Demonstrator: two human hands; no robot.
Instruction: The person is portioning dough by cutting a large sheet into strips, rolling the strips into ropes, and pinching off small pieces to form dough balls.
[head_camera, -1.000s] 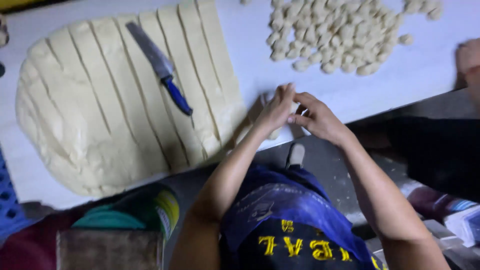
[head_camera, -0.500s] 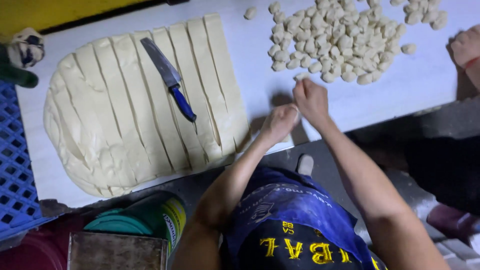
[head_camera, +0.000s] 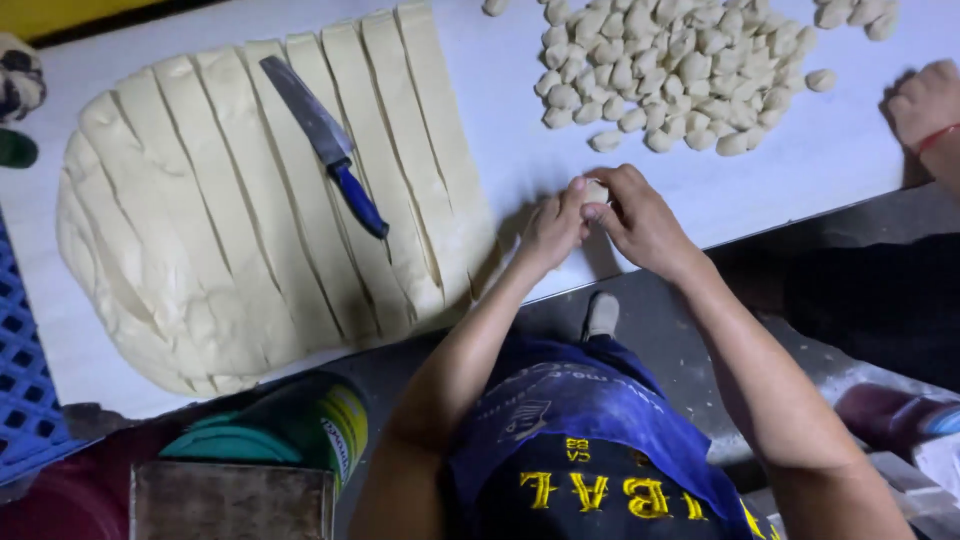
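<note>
White flat table (head_camera: 500, 120) holds a big pale rolled dough sheet cut into strips (head_camera: 250, 210) at left, blue-handled steel knife (head_camera: 325, 145) lying on it. Heap of small pale dough pieces (head_camera: 680, 75) far right. Left hand (head_camera: 552, 228) and right hand (head_camera: 640, 222) meet at the near edge, fingertips pinched on a small pale dough lump (head_camera: 596, 190).

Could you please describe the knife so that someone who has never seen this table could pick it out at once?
Start at the large flat sheet of pale dough cut into long strips, on the left of the white table. Lying diagonally on top of those strips is the knife with a grey steel blade and blue handle. It is the only tool and the only blue-handled thing on the dough.
</note>
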